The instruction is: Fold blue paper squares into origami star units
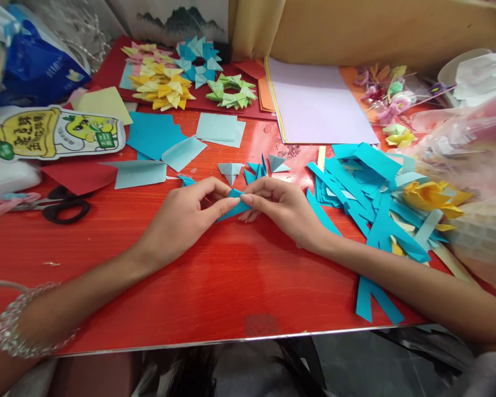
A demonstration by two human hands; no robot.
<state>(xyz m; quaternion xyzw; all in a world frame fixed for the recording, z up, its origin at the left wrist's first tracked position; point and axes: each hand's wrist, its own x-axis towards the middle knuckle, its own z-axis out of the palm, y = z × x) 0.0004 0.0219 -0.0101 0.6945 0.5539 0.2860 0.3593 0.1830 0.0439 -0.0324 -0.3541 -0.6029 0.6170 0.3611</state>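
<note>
Between my two hands is a small folded piece of blue paper (230, 211). My left hand (186, 212) pinches it between thumb and fingers from the left. From the right, my right hand (279, 207) grips the same paper, its thumb near the upper edge. Just beyond my fingers lie folded light blue paper pieces, one a pale triangle (231, 172) and another a pale triangle (278, 164). Darker blue folded points (255, 172) stand between them. My fingers partly hide the held paper.
On the red table (215, 298), blue paper strips (355, 187) pile up at right. Black-handled scissors (66, 211) lie at left, near blue sheets (155, 135). Folded paper rings (231, 91) and a lilac paper stack (318, 105) sit at the back. Plastic bags (475, 165) crowd the right edge.
</note>
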